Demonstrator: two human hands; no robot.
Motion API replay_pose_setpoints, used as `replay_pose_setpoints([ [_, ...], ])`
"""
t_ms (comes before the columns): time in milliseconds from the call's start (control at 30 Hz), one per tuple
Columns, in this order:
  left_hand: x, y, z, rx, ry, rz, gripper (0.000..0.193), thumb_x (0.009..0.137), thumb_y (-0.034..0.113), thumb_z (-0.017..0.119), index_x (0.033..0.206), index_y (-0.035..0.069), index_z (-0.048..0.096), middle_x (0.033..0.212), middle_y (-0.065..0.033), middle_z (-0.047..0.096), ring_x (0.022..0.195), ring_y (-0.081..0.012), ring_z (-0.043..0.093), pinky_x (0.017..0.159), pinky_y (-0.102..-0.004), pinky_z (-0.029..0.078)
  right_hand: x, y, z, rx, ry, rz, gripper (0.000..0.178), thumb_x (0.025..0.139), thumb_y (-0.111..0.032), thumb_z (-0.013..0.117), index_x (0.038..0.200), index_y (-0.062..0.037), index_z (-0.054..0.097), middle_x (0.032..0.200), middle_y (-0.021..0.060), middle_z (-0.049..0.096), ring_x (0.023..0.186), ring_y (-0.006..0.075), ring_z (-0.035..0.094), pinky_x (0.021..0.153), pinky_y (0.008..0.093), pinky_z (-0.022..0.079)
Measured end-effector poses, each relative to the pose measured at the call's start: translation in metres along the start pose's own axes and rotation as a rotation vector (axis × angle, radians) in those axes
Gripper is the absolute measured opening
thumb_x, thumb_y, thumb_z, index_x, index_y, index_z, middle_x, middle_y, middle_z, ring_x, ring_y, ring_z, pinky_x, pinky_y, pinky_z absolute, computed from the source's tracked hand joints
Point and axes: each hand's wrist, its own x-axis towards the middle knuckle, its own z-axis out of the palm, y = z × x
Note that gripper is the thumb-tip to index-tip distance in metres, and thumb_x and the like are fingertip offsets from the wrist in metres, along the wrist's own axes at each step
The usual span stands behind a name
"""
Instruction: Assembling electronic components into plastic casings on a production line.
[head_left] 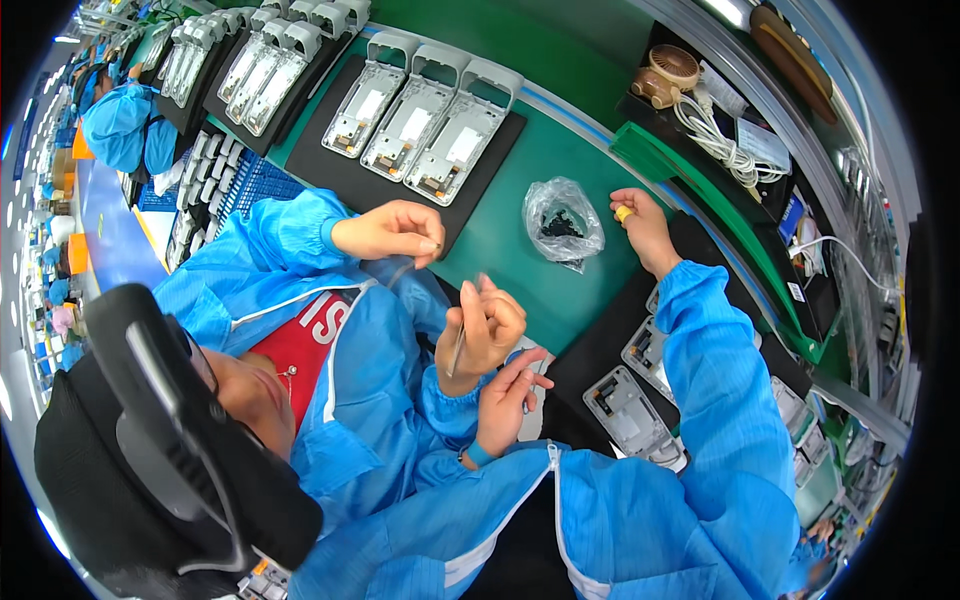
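My right hand reaches beside a clear plastic bag of small black parts. A yellow cover sits on one of its fingers. Its fingers are drawn together; anything between them is too small to make out. My left hand, with a blue band at the wrist, is low in the middle, fingers stretched and apart. A whitish part shows behind it, partly hidden. Close by, a co-worker's hand holds thin tweezers. The co-worker's other hand is pinched near the black mat.
Silver-grey device frames lie in a row on a black mat. More frames lie below my right arm. A green rail edges the bench, with a small fan and white cable beyond. The co-worker leans in from the left.
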Motion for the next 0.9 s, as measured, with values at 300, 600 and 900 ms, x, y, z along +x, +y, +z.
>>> replay_pose_setpoints([
  [300,0.000,-0.010,0.002,-0.002,-0.015,-0.072,0.029,0.093,0.008,0.043,0.118,-0.002,0.053,0.118,-0.0101,0.054,0.084,-0.0125,0.057,0.053,-0.0179,0.039,-0.001,0.003,-0.003,-0.021,0.002,-0.023,0.022,0.084,0.005,0.048,0.103,-0.0013,0.055,0.093,0.0069,0.058,0.084,0.0137,0.054,0.076,0.0257,0.044],
  [600,-0.005,-0.008,-0.006,-0.023,0.001,-0.125,0.029,0.093,0.009,0.042,0.119,0.000,0.053,0.116,-0.0093,0.055,0.083,-0.0120,0.057,0.052,-0.0184,0.037,0.000,0.003,-0.006,-0.024,-0.015,0.000,0.022,0.084,0.005,0.047,0.103,-0.0011,0.055,0.095,0.0071,0.057,0.084,0.0128,0.053,0.076,0.0241,0.044],
  [900,-0.005,-0.025,-0.026,-0.092,0.009,-0.134,0.031,0.094,0.009,0.041,0.121,-0.001,0.051,0.118,-0.0097,0.054,0.083,-0.0124,0.057,0.052,-0.0183,0.037,-0.002,-0.005,-0.005,-0.052,-0.041,0.062,0.023,0.085,0.004,0.048,0.106,-0.0013,0.053,0.097,0.0066,0.056,0.084,0.0124,0.051,0.076,0.0236,0.043],
])
